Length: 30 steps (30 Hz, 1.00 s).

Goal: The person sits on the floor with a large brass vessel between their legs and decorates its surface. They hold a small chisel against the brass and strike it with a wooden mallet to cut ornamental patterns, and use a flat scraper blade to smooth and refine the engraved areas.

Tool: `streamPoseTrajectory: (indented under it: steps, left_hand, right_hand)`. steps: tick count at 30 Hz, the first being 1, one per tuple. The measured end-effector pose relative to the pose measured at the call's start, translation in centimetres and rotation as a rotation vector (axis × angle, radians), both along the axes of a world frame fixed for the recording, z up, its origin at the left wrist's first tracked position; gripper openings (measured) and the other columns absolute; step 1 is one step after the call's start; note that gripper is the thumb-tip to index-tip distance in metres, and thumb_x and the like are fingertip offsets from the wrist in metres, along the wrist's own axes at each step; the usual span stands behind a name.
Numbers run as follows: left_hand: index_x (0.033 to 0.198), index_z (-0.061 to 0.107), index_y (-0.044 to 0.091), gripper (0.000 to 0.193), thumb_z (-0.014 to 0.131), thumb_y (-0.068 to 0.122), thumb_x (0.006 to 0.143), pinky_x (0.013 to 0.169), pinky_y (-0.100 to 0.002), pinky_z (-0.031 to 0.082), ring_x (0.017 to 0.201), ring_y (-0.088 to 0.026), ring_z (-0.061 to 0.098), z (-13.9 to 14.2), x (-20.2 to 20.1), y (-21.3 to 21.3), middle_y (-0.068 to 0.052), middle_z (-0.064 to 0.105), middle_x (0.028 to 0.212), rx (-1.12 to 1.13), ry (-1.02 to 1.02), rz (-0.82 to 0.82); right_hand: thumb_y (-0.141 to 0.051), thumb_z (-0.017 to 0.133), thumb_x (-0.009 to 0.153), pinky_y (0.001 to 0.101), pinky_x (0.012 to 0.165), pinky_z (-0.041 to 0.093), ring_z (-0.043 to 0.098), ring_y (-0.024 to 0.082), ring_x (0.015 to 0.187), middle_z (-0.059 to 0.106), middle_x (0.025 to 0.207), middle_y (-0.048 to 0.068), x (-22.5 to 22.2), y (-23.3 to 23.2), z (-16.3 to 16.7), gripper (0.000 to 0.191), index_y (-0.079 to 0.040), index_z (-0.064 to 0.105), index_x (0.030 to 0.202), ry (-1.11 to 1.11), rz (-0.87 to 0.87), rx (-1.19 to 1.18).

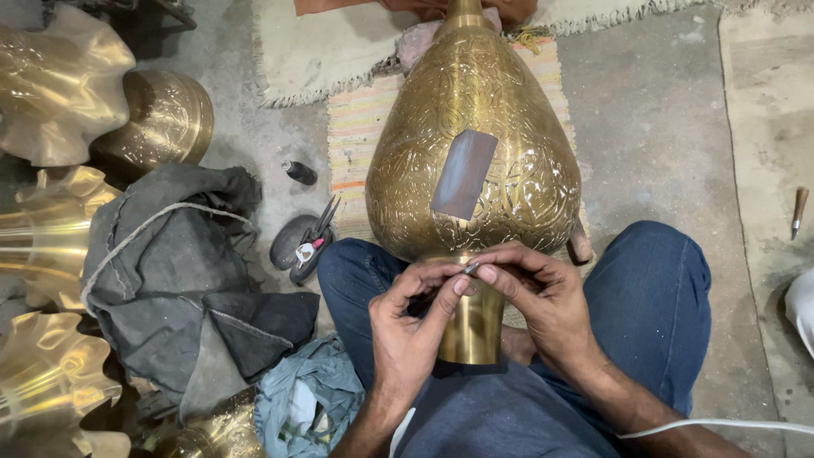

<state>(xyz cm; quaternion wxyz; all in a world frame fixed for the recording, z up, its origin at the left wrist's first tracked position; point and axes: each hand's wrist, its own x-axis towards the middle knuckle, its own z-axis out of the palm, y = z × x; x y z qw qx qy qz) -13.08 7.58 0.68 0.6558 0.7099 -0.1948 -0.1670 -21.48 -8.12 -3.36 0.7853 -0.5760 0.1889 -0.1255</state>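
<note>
A large engraved brass vase (500, 144) lies across my lap, its neck pointing at me between my knees. A flat grey metal strip (463, 174) rests on its belly. My left hand (415, 326) and my right hand (543, 293) meet just above the vase's neck. Together their fingertips pinch a small thin metal tool (471, 267). Both hands are closed around it, thumbs and forefingers touching.
Wavy-rimmed brass bowls (59, 85) and a round brass pot (165, 119) crowd the left. A grey cloth bundle (170, 271) lies beside my left knee, with scissors (315, 233) on a dark stone. A wooden-handled tool (798, 212) lies at right. A striped mat (360, 136) is under the vase.
</note>
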Motion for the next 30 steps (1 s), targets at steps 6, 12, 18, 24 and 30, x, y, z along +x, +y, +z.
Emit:
streamPoseTrajectory:
  steps: [6,12,18,24,30]
  left_hand:
    - [0.108,0.075,-0.002,0.016,0.076,0.003,0.093,0.083,-0.026,0.060,0.091,-0.014,0.077,0.1,-0.1,0.3,-0.009,0.079,0.102,0.009,-0.010,0.005]
    - [0.107,0.075,0.001,0.017,0.076,0.006,0.091,0.079,-0.026,0.061,0.089,-0.013,0.078,0.8,0.0,0.3,-0.009,0.079,0.097,0.040,0.026,0.022]
    - [0.105,0.078,0.004,0.019,0.081,0.011,0.088,0.073,-0.025,0.059,0.080,-0.013,0.071,0.8,-0.1,0.6,-0.008,0.082,0.097,0.216,-0.279,0.033]
    - [0.112,0.078,0.003,0.019,0.075,0.009,0.094,0.081,-0.024,0.058,0.086,-0.012,0.074,0.6,0.8,0.6,-0.008,0.080,0.102,-0.015,0.117,-0.069]
    - [0.113,0.080,0.010,0.019,0.072,0.013,0.095,0.061,-0.029,0.051,0.072,-0.013,0.067,1.8,4.6,-0.7,-0.005,0.077,0.091,0.341,-0.244,0.110]
  right_hand:
    - [-0.014,0.072,0.094,0.0296,0.097,0.056,0.072,0.013,0.103,0.077,0.105,0.006,0.2,0.2,-0.3,0.021,-0.001,0.076,0.110,0.030,-0.005,-0.016]
    - [-0.015,0.073,0.094,0.0294,0.095,0.056,0.071,0.013,0.102,0.077,0.105,0.006,0.4,0.4,-0.8,0.021,-0.001,0.077,0.109,0.033,-0.033,-0.027]
    - [-0.016,0.074,0.093,0.0295,0.094,0.057,0.072,0.013,0.101,0.078,0.104,0.006,0.3,0.3,-1.1,0.022,-0.002,0.076,0.110,0.041,-0.030,-0.029]
    - [-0.015,0.073,0.093,0.0289,0.092,0.058,0.071,0.013,0.102,0.075,0.107,0.005,-0.1,0.0,-1.6,0.019,-0.003,0.076,0.108,-0.010,-0.046,-0.108]
    - [-0.027,0.079,0.101,0.0314,0.103,0.060,0.064,0.020,0.129,0.057,0.143,0.009,3.8,-3.8,0.3,0.046,-0.012,0.059,0.139,-0.307,-0.174,-1.001]
